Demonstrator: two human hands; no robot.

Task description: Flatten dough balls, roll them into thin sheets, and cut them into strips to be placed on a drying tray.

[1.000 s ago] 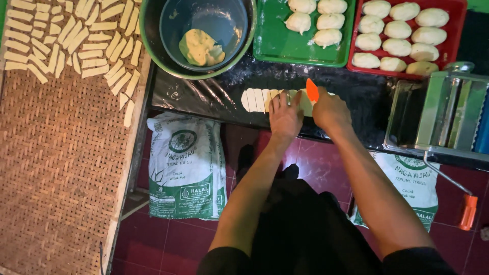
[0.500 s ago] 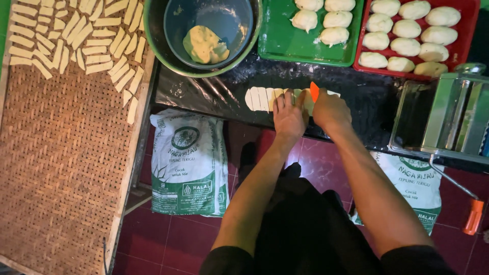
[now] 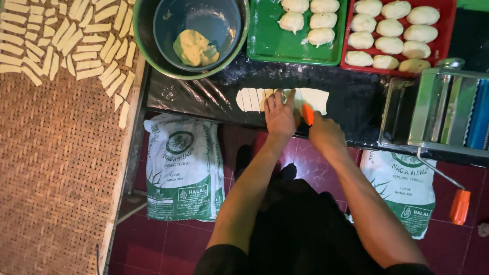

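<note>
I see my left hand pressed flat on the dough sheet, its left part already cut into strips, right part uncut, while my right hand grips the orange cutter.

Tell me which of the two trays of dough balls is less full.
The green tray, between the bowl and the red tray. It holds only a few dough balls bunched at its right end, with much bare floor, while the red one is packed.
</note>
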